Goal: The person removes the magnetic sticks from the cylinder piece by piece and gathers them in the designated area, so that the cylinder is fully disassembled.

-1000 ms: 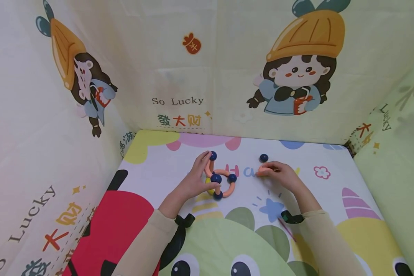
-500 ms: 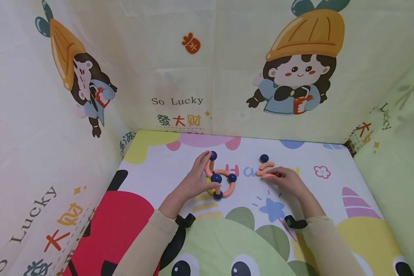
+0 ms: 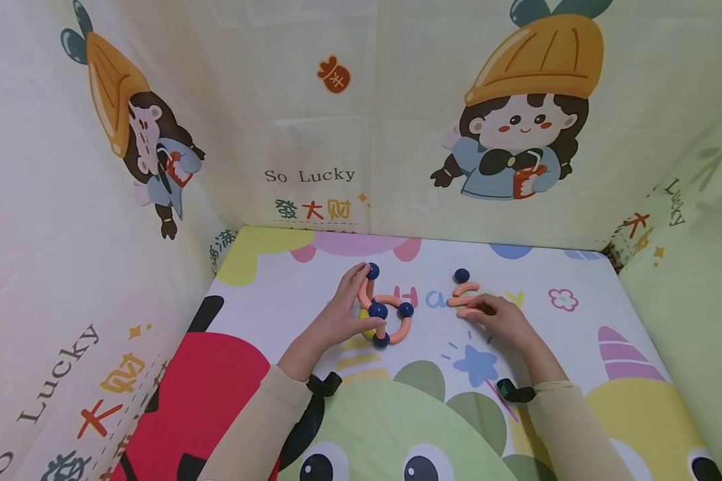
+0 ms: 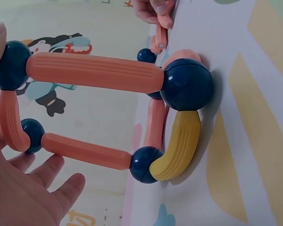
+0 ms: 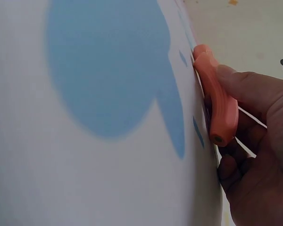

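Observation:
My left hand [image 3: 335,319] holds a magnetic ball-and-rod frame [image 3: 403,329], thumb and fingers at its upper dark blue balls. In the left wrist view, straight orange rods [image 4: 94,72] run from those balls to lower ones, and a curved yellow rod [image 4: 181,146] joins two balls near the tabletop. My right hand [image 3: 504,322] pinches a curved orange rod [image 5: 219,101] close over the table, thumb on top and fingers beneath. Just beyond it lie two more orange rods, a curved one [image 3: 466,288] and another [image 3: 459,302] partly behind my fingertips.
A loose dark blue ball [image 3: 461,275] sits behind the orange rods. The printed tabletop [image 3: 433,341] is bordered by cloth walls [image 3: 397,214] at the back and both sides.
My right hand has shifted slightly toward me, off the curved rod it was holding, which now lies beside the other rod. It now pinches another. My left hand stays put.

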A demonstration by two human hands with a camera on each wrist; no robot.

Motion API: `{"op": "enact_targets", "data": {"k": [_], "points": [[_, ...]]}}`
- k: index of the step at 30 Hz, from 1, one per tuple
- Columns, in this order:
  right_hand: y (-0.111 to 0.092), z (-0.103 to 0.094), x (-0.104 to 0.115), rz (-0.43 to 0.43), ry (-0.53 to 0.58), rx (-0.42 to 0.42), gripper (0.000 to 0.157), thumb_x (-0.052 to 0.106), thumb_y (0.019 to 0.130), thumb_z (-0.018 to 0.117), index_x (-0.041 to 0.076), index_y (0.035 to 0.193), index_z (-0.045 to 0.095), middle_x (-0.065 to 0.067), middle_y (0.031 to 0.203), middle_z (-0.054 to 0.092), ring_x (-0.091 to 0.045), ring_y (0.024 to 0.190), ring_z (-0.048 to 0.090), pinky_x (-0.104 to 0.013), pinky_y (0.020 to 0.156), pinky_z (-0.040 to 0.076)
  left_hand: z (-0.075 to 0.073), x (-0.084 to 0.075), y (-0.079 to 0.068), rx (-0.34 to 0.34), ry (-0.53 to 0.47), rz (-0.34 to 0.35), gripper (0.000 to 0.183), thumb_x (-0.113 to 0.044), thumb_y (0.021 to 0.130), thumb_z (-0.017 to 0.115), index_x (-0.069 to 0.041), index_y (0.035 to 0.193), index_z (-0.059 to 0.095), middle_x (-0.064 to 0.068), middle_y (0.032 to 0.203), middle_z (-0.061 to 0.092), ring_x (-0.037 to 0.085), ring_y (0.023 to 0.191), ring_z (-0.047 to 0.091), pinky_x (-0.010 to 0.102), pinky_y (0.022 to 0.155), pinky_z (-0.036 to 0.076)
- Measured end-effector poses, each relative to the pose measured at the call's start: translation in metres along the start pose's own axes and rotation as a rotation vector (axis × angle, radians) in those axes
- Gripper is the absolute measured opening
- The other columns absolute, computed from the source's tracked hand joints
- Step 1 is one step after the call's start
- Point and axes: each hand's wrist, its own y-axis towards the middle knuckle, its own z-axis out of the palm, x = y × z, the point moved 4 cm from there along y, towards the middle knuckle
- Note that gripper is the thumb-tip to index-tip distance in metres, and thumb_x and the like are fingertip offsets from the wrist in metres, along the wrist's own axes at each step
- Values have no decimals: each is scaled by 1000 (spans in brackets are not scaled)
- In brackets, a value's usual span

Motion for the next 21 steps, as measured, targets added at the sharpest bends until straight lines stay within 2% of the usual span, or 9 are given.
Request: {"op": "enact_targets", "data": {"k": [6,11,21], "points": [[-4,-1,-3,-33,2,-19,49,53,88,69,18,122,68,-8,119,68,-29,110,58,-47,94,47,0,1,0,4,4,5,107,-67,76,72,-47,155,3,-12,166,-1,25,153,18,66,110,32],[-7,-3,-4,-63,2,-28,44,42,91,69,16,126,66,-11,129,65,-34,122,56,-55,101,45,0,0,0,5,-1,-7,108,-66,76,73,-49,154,1,-18,165,-3,24,153,17,66,110,32],[-7,-6,0,-130,-34,-104,33,30,92,71,12,120,71,-12,118,68,-34,115,58,-55,99,45,1,2,-1,-1,-23,-11,109,-65,75,75,-49,155,3,-18,165,-3,24,153,18,68,110,31]]}}
